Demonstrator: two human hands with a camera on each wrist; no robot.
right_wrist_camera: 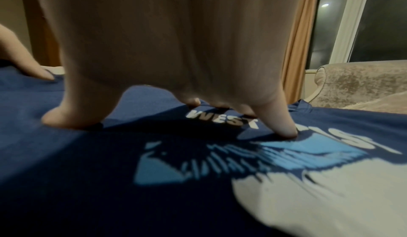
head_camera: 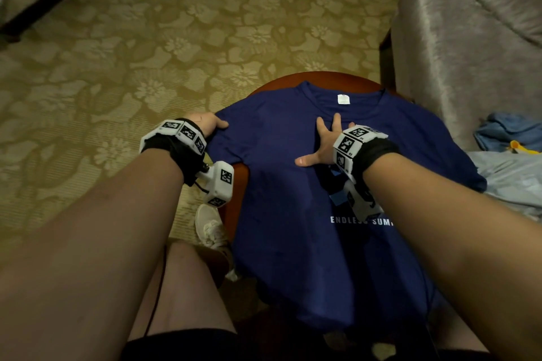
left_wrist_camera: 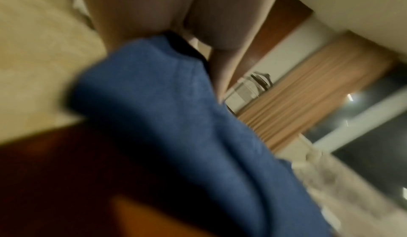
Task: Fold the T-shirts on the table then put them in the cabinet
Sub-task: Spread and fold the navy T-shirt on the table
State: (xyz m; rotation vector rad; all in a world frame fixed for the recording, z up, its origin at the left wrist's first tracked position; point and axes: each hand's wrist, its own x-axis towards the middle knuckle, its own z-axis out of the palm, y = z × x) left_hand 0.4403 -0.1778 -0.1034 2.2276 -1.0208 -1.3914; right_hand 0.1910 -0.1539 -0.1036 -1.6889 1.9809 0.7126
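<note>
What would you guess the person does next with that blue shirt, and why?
Probably fold the sleeve inward: the left hand grips the T-shirt at its sleeve edge, while the right hand presses spread fingers on the chest, pinning the shirt flat on the round table.

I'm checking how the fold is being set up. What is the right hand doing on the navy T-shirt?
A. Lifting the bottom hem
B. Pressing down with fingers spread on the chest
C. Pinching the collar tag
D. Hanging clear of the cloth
B: the right hand lies splayed on the navy T-shirt, its fingertips pressing into the printed chest.
</note>
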